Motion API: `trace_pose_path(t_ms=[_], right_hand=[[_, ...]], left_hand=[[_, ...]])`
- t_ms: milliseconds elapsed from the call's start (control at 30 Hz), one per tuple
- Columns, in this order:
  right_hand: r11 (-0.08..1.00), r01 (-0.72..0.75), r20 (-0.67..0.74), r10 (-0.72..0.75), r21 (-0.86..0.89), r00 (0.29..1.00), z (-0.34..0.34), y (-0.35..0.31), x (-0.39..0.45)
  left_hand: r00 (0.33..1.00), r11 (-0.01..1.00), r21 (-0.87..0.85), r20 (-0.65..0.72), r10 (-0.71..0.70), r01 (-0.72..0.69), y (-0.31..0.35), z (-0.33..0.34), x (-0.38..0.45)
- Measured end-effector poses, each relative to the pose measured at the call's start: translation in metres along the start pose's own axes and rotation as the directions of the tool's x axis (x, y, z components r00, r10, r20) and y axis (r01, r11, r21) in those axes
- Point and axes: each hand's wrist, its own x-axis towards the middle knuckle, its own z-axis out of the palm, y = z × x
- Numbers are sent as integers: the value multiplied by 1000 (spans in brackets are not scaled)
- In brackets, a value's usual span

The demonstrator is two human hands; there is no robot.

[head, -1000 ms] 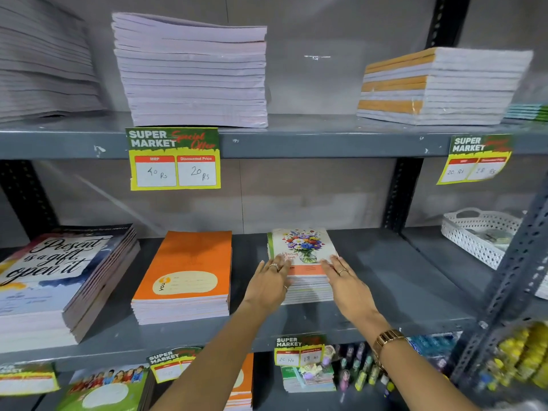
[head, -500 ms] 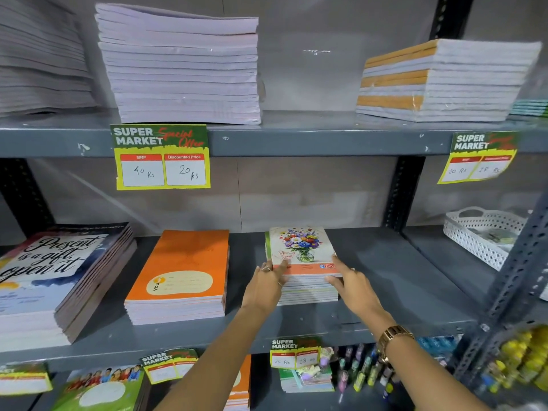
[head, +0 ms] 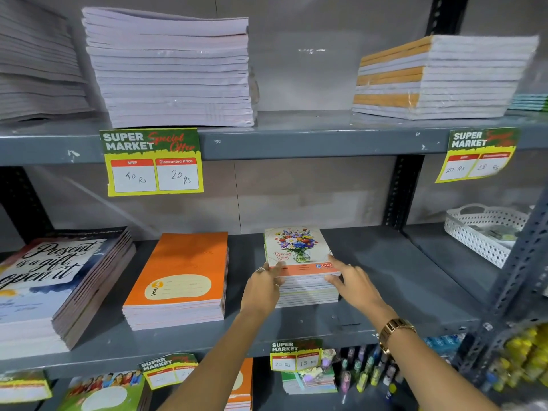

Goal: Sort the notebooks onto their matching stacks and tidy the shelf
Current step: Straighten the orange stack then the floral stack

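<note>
A small stack of flower-cover notebooks lies on the grey middle shelf. My left hand clasps the stack's front left corner, thumb on the top cover and fingers curled against the side. Fingers apart, my right hand touches the front right corner, with the index finger at the cover's right edge. Left of it lie a stack of orange notebooks and a taller stack of "Present is a gift" notebooks.
The upper shelf bears a tall white-edged stack and a plastic-wrapped stack with orange bands. A white perforated basket stands at the right, behind a slanted metal upright. Pens and more notebooks fill the shelf below.
Both hands have slid from lying flat on the top cover to the stack's front corners. The stack now sits a little more square.
</note>
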Motion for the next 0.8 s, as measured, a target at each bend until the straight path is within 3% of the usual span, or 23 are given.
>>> trace_pose_path(t_ms=[400, 567, 700, 800], right_hand=[[1000, 12, 1, -12, 4, 1000, 1, 1, 0], [1000, 11, -27, -11, -21, 1000, 6, 2, -2], [994, 39, -43, -44, -102, 998, 9, 3, -6], [963, 57, -60, -75, -262, 995, 11, 0, -7]], left_hand=[[1000, 999, -27, 7, -26, 26, 2, -3, -2], [1000, 999, 41, 22, 8, -9, 2, -8, -2], [998, 997, 75, 63, 17, -22, 0, -10, -1], [996, 971, 230, 65, 54, -67, -1, -8, -2]])
